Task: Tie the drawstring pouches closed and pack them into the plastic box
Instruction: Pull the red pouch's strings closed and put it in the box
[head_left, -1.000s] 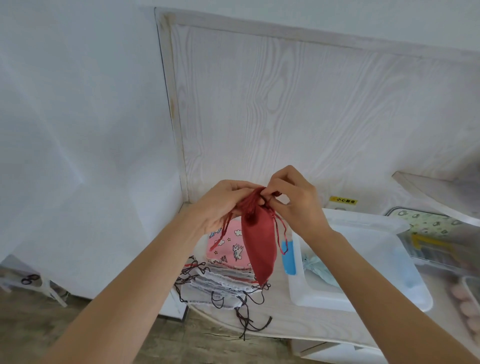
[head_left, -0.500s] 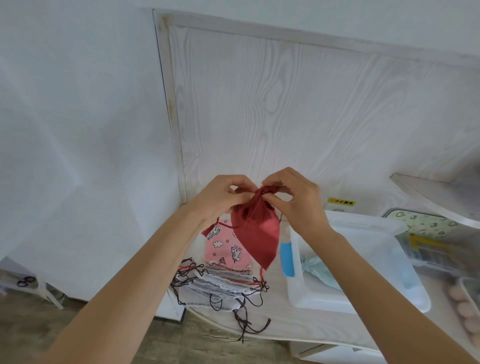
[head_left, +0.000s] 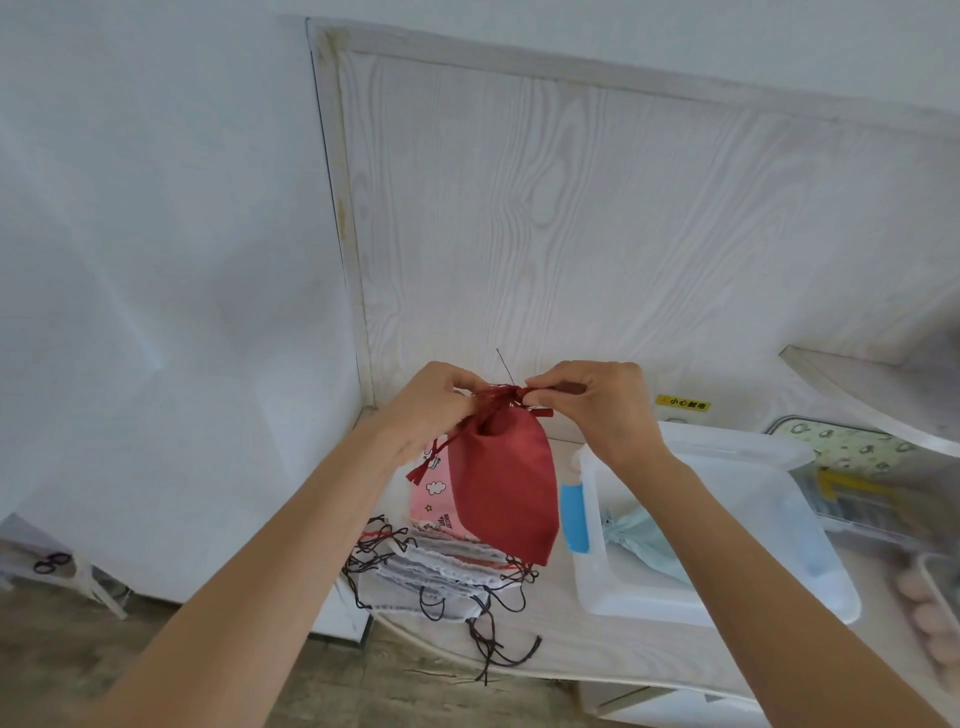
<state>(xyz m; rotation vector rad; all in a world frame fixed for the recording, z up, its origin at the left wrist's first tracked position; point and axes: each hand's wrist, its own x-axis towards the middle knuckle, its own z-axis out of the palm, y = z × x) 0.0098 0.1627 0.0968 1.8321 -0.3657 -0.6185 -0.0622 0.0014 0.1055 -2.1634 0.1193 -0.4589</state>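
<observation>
A dark red drawstring pouch (head_left: 501, 483) hangs in the air above the table, its gathered neck pinched between both hands. My left hand (head_left: 428, 405) grips the neck and cord from the left; my right hand (head_left: 592, 410) pinches the cord from the right. A red cord end (head_left: 423, 465) dangles at the left. Below lies a stack of pouches (head_left: 441, 566), a pink patterned one on top, with black cords trailing out. The clear plastic box (head_left: 727, 457) stands to the right, a pale blue pouch (head_left: 641, 545) inside it.
A blue latch (head_left: 574, 514) sits on the box's left side. More containers (head_left: 857, 467) stand at the far right. A wood-grain panel (head_left: 597, 234) rises behind the table. The table's front edge (head_left: 519, 670) runs just below the stack, with wooden floor beneath.
The hands drew slightly apart, pulling the cord sideways. The pouch swung from hanging straight down to tilting toward the right, and its neck is gathered tighter.
</observation>
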